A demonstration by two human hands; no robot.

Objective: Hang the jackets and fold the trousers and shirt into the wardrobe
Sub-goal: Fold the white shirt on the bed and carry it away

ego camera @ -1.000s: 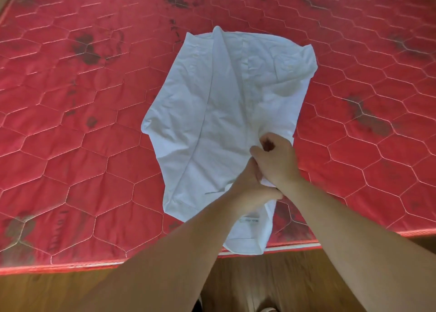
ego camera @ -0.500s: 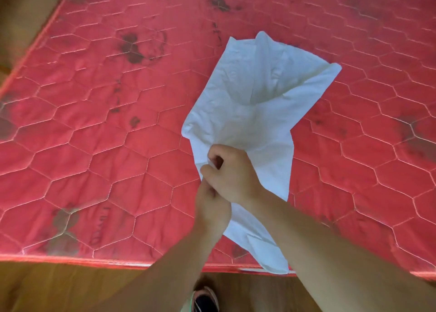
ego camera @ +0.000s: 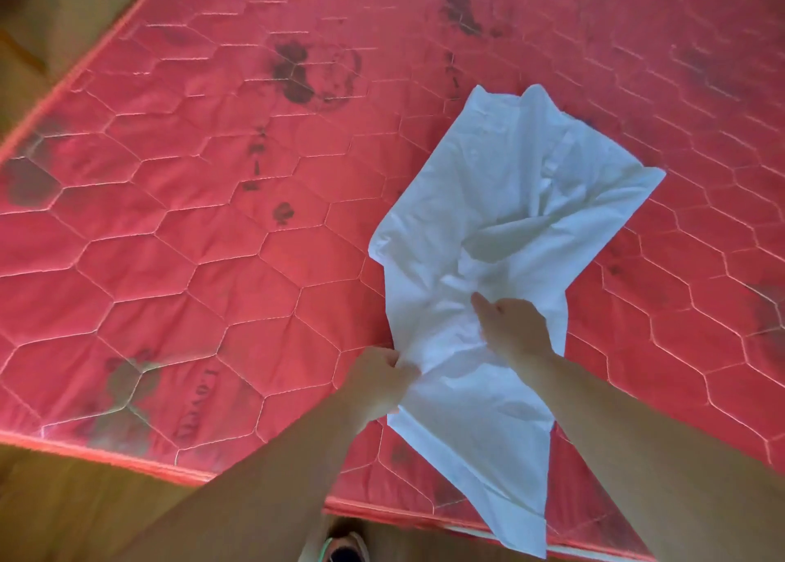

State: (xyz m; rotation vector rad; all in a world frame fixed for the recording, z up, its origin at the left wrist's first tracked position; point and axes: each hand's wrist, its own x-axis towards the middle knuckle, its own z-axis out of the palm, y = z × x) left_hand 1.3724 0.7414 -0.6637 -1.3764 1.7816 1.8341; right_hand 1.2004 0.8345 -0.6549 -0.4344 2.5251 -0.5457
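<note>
Lying on one mattress (ego camera: 212,230), one shirt (ego camera: 501,204) meets two hands.

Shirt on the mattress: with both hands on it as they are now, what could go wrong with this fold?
1. The white shirt is bunched and creased around the right hand; folding now would likely press those wrinkles in.
2. Its near end hangs over the mattress edge, so it may slide toward the floor.
3. The left hand pinches only the side edge, so a pull could skew the shirt.
</note>
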